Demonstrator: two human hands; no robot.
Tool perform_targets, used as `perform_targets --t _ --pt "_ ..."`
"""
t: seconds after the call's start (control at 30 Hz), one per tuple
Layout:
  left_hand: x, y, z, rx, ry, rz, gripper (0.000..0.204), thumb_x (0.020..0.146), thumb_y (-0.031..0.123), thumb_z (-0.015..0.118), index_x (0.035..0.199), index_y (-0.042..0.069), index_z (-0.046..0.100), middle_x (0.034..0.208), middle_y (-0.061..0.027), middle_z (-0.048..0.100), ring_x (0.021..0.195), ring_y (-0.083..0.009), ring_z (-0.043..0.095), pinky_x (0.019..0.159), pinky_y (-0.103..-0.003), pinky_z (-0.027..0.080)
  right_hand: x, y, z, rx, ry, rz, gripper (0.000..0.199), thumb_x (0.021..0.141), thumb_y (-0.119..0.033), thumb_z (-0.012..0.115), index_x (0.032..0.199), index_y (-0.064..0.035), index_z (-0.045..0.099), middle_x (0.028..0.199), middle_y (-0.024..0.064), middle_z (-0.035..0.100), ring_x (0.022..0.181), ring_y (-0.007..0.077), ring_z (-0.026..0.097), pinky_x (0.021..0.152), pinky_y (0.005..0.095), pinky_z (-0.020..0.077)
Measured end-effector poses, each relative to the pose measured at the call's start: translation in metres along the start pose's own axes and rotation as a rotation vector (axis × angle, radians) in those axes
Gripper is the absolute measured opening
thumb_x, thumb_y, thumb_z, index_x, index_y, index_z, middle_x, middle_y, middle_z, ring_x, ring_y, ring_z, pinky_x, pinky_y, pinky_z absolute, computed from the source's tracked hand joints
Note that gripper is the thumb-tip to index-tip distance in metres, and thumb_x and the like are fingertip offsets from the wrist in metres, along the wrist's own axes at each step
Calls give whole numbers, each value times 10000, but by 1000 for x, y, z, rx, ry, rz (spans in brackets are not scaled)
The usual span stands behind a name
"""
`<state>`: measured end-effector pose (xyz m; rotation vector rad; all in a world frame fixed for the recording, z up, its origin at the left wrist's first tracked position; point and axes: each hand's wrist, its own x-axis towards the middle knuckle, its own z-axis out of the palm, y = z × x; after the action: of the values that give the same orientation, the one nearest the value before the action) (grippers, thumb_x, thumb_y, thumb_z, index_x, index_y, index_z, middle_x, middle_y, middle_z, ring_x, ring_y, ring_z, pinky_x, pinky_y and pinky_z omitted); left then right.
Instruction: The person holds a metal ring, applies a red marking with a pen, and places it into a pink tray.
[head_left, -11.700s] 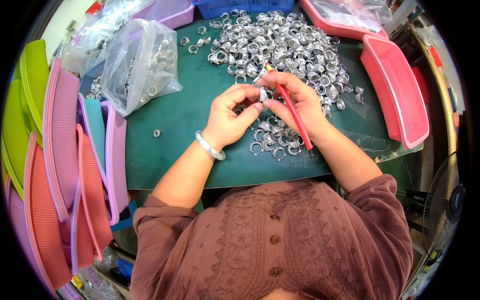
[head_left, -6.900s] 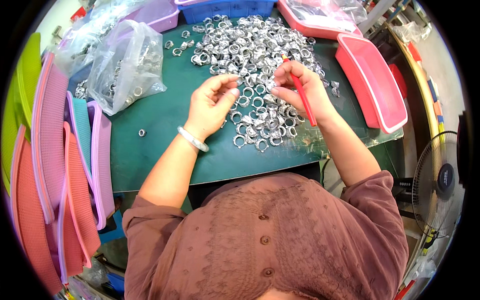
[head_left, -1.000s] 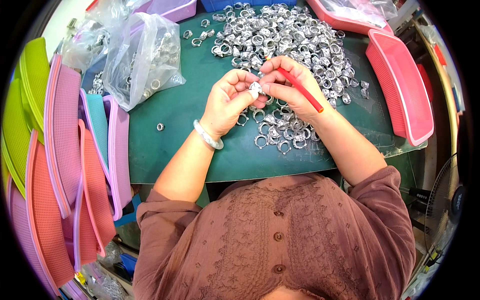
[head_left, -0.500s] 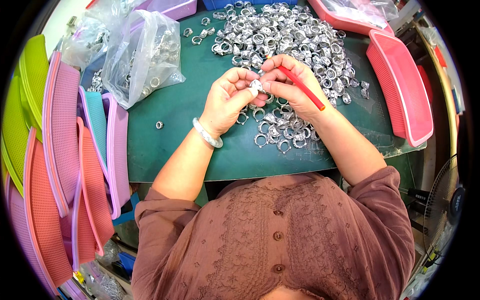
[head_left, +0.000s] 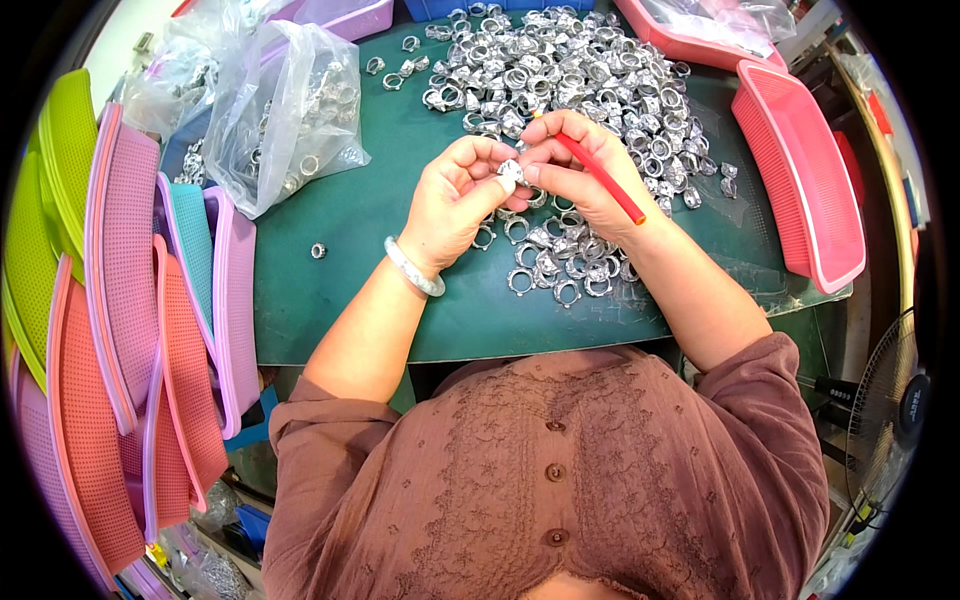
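Observation:
Between the thumb and fingers of my left hand [head_left: 450,205] is a silver ring [head_left: 512,171] with a wide, bright top. My right hand [head_left: 585,190] grips a slim red stick [head_left: 612,187], orange at its lower end, that slants across the fingers. The right thumb and fingertip also meet the ring's right side. What the stick's upper tip touches is too small to tell. Beyond both hands spreads a large heap of silver rings [head_left: 570,60]. A smaller group of rings [head_left: 572,265] lies just below the right hand.
One ring [head_left: 318,250] lies alone on the green tabletop [head_left: 350,310]. A clear bag of rings [head_left: 300,120] stands at the back left. Stacked colourful baskets [head_left: 130,250] fill the left side. A pink basket [head_left: 800,190] and a fan [head_left: 880,420] are at the right.
The red stick's lower end has shifted very slightly down and left. Both hands stay in the same place, holding the ring.

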<state>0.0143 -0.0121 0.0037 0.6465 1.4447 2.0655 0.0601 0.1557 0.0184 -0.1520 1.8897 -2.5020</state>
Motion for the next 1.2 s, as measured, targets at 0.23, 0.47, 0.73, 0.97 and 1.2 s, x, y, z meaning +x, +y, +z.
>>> perform_targets --t 0.23,0.47,0.73,0.97,1.2 --pt "0 0 1 16 22 8 198 844 23 500 1039 -11 494 903 -113 605 793 -170 617 708 -279 519 0 0 1 -16 5 0 229 773 12 598 983 -7 508 760 29 610 697 75 563 683 205 444" --pt "1 0 2 13 44 -26 168 847 27 509 1011 -6 505 861 -94 608 750 -149 616 663 -251 512 0 1 -1 -10 -8 -4 221 776 9 596 978 -9 507 764 37 615 703 79 566 685 209 441" --pt "1 -1 2 0 59 -34 159 847 21 509 1004 -2 508 838 -84 609 713 -137 614 630 -236 507 1 2 -1 2 -7 1 219 775 22 591 973 -14 506 767 46 618 701 90 571 680 220 447" --pt "0 0 0 2 60 -33 167 845 35 522 1007 -1 531 840 -65 608 695 -112 603 606 -210 490 0 0 1 -5 -10 6 215 775 16 597 967 -16 505 773 48 621 716 92 576 686 220 452" --pt "0 1 1 -6 83 -46 154 832 47 551 981 13 564 796 -47 607 678 -88 585 573 -199 464 0 2 1 -34 -5 -5 214 771 4 612 959 -19 512 775 40 624 725 77 569 691 214 449"
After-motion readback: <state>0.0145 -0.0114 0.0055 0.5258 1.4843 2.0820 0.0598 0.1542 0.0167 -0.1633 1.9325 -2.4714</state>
